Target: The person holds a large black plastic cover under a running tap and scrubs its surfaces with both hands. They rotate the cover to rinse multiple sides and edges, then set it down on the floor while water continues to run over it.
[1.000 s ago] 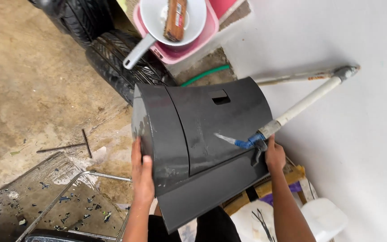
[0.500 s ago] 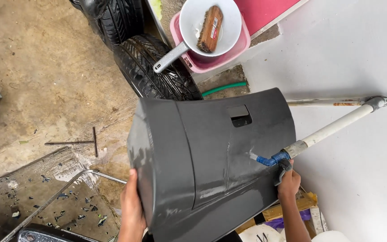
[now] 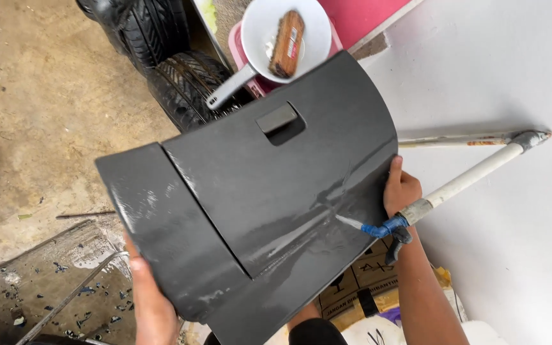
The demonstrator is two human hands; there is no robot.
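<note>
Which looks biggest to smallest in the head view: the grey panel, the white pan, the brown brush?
1. grey panel, held close to the camera, so nearness inflates it
2. white pan
3. brown brush, lying inside the pan

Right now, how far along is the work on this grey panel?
The grey panel already looks wet and glossy, with streaks near its left edge. Both hands hold it up: left hand at the lower edge, right hand at the right edge by the white pipe. It has not been set down.

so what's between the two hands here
In the head view, the wet dark grey panel spans the gap: the left hand grips its lower left edge and the right hand its right edge.
</note>
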